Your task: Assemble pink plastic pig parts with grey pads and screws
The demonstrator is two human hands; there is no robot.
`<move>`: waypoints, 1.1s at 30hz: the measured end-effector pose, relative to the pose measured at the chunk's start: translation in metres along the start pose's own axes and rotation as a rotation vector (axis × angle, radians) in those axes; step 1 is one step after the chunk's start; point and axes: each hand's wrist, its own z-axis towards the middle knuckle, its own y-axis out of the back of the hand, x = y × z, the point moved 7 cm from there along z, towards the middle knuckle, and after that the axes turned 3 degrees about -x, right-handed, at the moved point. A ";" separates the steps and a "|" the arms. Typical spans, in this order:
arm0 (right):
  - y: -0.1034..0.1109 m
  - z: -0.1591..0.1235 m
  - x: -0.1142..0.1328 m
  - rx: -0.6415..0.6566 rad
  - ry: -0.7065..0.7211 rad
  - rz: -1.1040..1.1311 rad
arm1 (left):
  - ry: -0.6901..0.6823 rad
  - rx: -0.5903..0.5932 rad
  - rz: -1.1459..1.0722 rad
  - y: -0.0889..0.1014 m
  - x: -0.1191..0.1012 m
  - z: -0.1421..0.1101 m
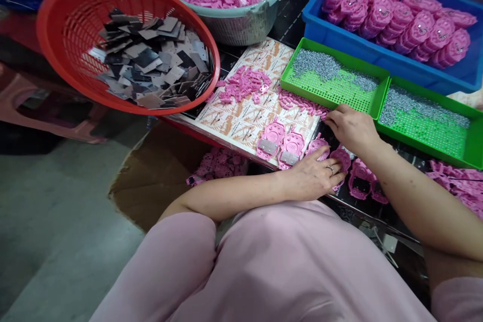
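Note:
My left hand [319, 173] lies across a row of pink plastic casings at the table's front edge, its fingers spread over a pink casing [317, 147] and the one beside it. Left of it, two pink casings [292, 148] each carry a grey metal plate [267, 147]. My right hand [352, 126] reaches to the right end of a heap of small pink pieces [302, 102], just in front of a green tray [287, 83]. Its fingers are bent and pinched together; whatever is between the fingertips is hidden. More pink casings [360, 181] lie under my right forearm.
A red basket [49, 15] of metal plates stands at the left, near a grey-green basket [241, 25] of pink parts. Stacked pink casings fill a blue crate [392, 63]. Another green tray [422, 138] holds small screws. Below the table edge sits a cardboard box [139, 176].

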 end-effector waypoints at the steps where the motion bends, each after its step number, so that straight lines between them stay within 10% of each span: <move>1: -0.001 0.001 0.003 0.011 0.020 -0.037 | 0.002 0.003 -0.001 0.000 0.001 0.000; 14: 0.014 -0.002 0.002 0.064 0.033 0.098 | -0.083 -0.015 0.013 0.004 -0.016 0.025; 19: 0.031 -0.042 -0.045 -0.098 -0.154 0.679 | -0.048 -0.006 0.043 -0.009 -0.027 0.042; 25: -0.006 -0.085 -0.089 0.093 -0.325 0.915 | -0.048 0.017 0.067 -0.024 -0.028 0.041; 33: -0.021 -0.080 -0.083 0.091 -0.179 0.684 | -0.064 0.061 0.073 -0.020 -0.026 0.036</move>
